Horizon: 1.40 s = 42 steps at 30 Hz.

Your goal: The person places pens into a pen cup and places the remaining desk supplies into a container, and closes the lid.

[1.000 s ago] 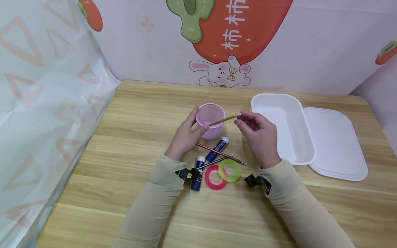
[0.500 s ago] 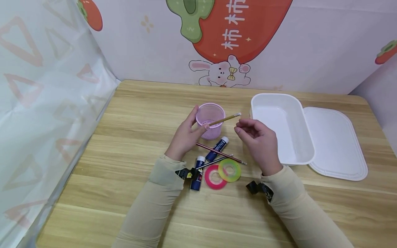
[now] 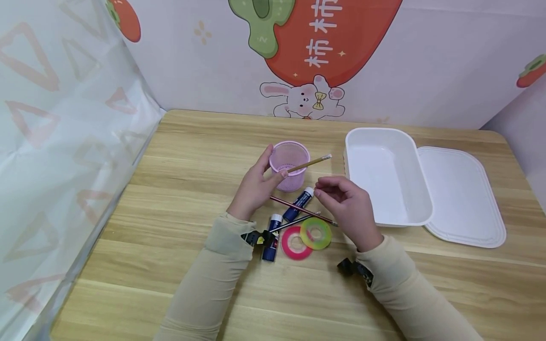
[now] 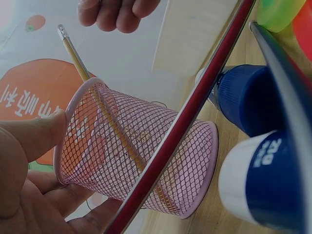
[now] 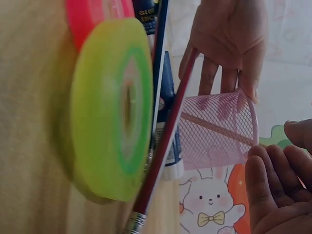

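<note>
Yellow pencil [image 3: 313,162] leans in the pink mesh cup [image 3: 294,183], its eraser end up past the rim, pointing right and slightly away from the person, its long axis slanting down through the cup toward the base. The left hand [image 3: 253,188] is curled round the cup's left side, thumb at the near rim. A second ago the right hand [image 3: 351,208] was at that eraser end; now it has come down nearer the person, fingers loosely bent, holding nothing, while pencil and cup keep their place. Just beside its fingertips is a capped glue stick [image 3: 298,204]; farther left of it lie a dark red pencil [image 3: 286,203], a second glue stick [image 3: 270,251] and overlapping pink tape [image 3: 290,252] and yellow-green tape [image 3: 327,234]; to its right sits a white tub [image 3: 396,180]
</note>
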### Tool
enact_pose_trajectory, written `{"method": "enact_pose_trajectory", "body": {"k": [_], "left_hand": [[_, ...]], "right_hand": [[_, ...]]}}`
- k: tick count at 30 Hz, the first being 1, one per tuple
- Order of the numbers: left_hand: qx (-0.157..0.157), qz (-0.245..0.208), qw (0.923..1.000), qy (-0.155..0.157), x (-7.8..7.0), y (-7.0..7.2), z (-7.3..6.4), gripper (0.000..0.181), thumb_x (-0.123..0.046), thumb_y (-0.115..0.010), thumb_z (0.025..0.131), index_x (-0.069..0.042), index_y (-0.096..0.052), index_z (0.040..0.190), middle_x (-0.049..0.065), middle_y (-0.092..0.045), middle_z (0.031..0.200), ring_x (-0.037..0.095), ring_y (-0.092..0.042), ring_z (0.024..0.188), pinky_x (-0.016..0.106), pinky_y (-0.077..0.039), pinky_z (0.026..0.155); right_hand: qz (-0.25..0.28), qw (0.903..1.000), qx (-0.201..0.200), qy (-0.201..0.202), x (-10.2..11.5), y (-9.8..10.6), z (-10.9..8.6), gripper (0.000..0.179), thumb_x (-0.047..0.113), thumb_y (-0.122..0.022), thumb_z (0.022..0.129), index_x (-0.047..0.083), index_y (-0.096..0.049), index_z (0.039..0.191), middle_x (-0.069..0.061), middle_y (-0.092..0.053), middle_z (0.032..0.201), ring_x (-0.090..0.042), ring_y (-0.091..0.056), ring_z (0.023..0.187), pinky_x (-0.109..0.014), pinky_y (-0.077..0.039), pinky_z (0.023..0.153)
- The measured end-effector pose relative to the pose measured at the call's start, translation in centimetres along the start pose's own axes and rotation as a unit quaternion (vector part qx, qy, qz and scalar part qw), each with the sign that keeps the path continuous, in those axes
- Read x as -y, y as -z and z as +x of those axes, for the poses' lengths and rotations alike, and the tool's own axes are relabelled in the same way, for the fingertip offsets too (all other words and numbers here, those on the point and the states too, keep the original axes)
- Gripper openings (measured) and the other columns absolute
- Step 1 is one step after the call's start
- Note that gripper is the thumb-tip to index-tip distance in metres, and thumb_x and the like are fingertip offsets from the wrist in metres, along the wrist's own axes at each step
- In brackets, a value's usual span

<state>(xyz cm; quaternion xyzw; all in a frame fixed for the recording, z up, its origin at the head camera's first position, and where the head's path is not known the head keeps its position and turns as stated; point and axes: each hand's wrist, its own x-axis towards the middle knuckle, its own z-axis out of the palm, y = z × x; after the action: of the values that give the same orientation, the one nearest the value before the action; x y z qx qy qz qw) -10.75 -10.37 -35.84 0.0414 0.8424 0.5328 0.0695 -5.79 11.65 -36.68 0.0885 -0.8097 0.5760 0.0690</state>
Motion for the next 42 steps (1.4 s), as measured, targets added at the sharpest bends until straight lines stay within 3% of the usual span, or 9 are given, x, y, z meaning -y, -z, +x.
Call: {"method": "enact_pose_trajectory", "body": {"k": [9,19,32,42], "left_hand": [[0.002,-0.001,1.0,0.006,0.0,0.0,0.0,0.079,-0.03,-0.065,0.099,-0.018,-0.02,0.162,0.003,-0.03,0.163,0.029,-0.035,0.146,0.054,-0.032,0.115],[0.004,-0.002,1.0,0.006,0.1,0.0,0.0,0.079,-0.031,-0.065,0.099,-0.018,-0.019,0.162,0.003,-0.03,0.163,0.028,-0.035,0.146,0.055,-0.03,0.116],[0.004,-0.005,1.0,0.006,-0.1,0.0,0.0,0.078,-0.029,-0.065,0.099,-0.017,-0.02,0.162,0.004,-0.029,0.164,0.028,-0.035,0.146,0.053,-0.03,0.117],[0.003,-0.004,1.0,0.007,0.0,0.0,0.0,0.078,-0.028,-0.065,0.099,-0.018,-0.02,0.162,0.003,-0.03,0.163,0.027,-0.035,0.146,0.053,-0.032,0.115]], "right_hand": [[-0.02,0.999,0.037,-0.017,-0.7,-0.7,-0.6,0.022,0.002,-0.076,0.088,0.0,-0.073,0.11,-0.012,-0.072,0.108,-0.022,-0.069,0.093,-0.019,-0.056,0.08],[-0.057,0.9929,0.102,-0.024,-1.4,-1.1,-0.5,0.021,0.007,-0.076,0.089,0.002,-0.073,0.11,-0.008,-0.074,0.102,-0.019,-0.07,0.092,-0.033,-0.059,0.082],[-0.126,0.9802,0.151,-0.026,-2.0,-1.3,-0.2,0.018,0.011,-0.078,0.089,0.009,-0.075,0.107,-0.001,-0.075,0.1,-0.015,-0.07,0.09,-0.034,-0.059,0.082],[-0.129,0.974,0.18,-0.046,-2.0,-1.5,0.0,0.015,0.012,-0.078,0.089,0.011,-0.076,0.104,0.001,-0.074,0.096,-0.013,-0.068,0.089,-0.035,-0.059,0.081]]}}
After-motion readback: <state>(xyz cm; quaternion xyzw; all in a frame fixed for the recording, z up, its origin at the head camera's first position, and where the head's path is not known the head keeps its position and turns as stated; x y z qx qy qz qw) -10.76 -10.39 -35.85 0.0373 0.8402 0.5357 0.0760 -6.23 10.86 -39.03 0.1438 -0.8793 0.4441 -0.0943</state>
